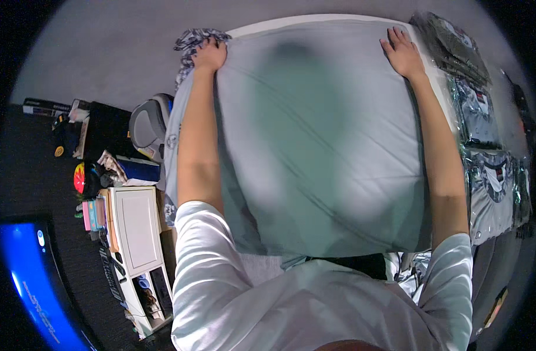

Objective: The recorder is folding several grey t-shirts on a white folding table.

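A large plain grey cloth [373, 117] lies spread over a white-topped table [268, 24], its near edge hanging toward my body. Faint diagonal creases run across it, and a shadow falls on its middle. My left hand [210, 57] rests palm down at the cloth's far left corner, fingers apart. Under and beside those fingers is a bunched grey-and-white patterned cloth [192, 40]. At the far right corner my right hand [404, 54] lies flat on the grey cloth with spread fingers. Both arms reach forward along the cloth's sides.
Folded garments in clear plastic bags [477, 111] are stacked along the right side. To the left stand a grey chair [148, 124], a white cabinet [138, 225] with books beside it, and a lit blue screen [31, 286].
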`<state>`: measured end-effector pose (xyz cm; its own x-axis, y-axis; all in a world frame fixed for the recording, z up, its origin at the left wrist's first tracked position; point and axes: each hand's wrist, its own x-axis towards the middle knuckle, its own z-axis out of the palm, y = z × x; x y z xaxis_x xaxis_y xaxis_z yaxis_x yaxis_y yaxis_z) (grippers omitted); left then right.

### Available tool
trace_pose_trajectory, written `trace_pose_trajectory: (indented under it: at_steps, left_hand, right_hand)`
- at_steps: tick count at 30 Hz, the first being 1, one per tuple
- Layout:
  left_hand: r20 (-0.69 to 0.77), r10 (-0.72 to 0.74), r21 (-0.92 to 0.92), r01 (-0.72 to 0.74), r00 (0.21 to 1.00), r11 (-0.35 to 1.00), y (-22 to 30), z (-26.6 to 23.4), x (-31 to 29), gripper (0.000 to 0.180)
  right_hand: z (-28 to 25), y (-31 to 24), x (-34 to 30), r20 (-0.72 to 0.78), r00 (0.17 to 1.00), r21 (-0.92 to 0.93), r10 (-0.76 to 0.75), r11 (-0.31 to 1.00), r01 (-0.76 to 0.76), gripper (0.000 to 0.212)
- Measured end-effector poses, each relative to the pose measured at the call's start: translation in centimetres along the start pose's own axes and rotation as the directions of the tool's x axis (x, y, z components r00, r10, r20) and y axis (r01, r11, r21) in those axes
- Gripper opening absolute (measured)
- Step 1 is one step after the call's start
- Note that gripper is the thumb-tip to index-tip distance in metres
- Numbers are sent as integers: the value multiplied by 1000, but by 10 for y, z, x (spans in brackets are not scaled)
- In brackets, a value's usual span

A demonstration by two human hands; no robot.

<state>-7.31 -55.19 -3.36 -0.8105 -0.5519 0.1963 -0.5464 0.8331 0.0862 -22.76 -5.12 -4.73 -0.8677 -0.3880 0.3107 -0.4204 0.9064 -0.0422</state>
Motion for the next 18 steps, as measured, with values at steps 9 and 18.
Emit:
trace_pose_trajectory:
  at_steps: [9, 18]
  left_hand:
    - [-100, 23, -157, -38, 995, 987, -4, -4, 17, 77]
    - [-329, -145, -314, 37, 933, 949, 5, -39, 0, 72]
  right_hand:
    - [18, 33, 8, -22, 1000, -38, 20, 999, -21, 72]
    - [-24, 41, 42, -251, 967, 124, -43, 989, 76, 40]
